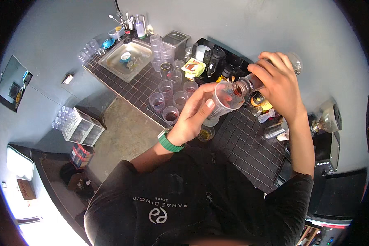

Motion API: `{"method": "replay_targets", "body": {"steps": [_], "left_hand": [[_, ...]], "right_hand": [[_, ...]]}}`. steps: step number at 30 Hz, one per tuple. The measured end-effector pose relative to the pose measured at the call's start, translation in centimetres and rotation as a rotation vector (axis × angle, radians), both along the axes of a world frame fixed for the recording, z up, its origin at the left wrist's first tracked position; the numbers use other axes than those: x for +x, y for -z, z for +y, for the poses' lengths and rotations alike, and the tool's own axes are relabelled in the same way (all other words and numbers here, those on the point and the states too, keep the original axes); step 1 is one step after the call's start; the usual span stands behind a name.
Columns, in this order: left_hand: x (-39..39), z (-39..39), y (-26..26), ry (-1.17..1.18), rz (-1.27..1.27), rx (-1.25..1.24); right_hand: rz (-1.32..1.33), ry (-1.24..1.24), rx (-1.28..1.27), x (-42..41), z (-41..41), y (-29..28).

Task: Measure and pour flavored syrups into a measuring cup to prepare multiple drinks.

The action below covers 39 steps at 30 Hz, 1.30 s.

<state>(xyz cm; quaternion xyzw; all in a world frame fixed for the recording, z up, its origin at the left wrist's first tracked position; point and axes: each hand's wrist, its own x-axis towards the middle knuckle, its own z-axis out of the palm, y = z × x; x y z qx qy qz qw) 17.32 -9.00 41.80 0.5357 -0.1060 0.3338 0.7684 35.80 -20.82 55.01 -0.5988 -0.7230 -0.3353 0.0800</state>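
My left hand grips a clear plastic measuring cup with printed marks on its side, tilted towards the right. A clear bottle with a threaded neck lies tipped in my right hand. Its mouth is at the rim of the measuring cup, and dark reddish liquid shows inside the neck. To the left of my left hand stand several clear plastic cups; the nearest cup has dark liquid at its bottom. Below the measuring cup, another cup holds something yellowish, partly hidden by my left hand and wrist.
A steel sink is set in the black tiled counter. Stacked clear cups and yellow-green packets stand towards the wall. At the right are a jigger-shaped cup, a metal pitcher and a coffee grinder.
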Motion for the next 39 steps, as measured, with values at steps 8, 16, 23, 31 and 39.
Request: {"method": "replay_targets", "body": {"steps": [8, 16, 23, 31, 39], "left_hand": [[0.1, 0.5, 0.4, -0.007, 0.013, 0.052], [0.2, 0.7, 0.7, 0.034, 0.020, 0.022], [0.4, 0.7, 0.7, 0.029, -0.007, 0.012], [0.4, 1.0, 0.7, 0.059, -0.022, 0.015], [0.9, 1.8, 2.4, 0.066, -0.046, 0.027]], "right_hand": [[-0.010, 0.001, -0.007, 0.2, 0.1, 0.1], [-0.001, 0.010, -0.017, 0.3, 0.1, 0.0], [-0.005, 0.002, -0.016, 0.3, 0.4, 0.1], [-0.001, -0.006, -0.017, 0.5, 0.6, 0.3], [0.314, 0.017, -0.045, 0.5, 0.9, 3.5]]}}
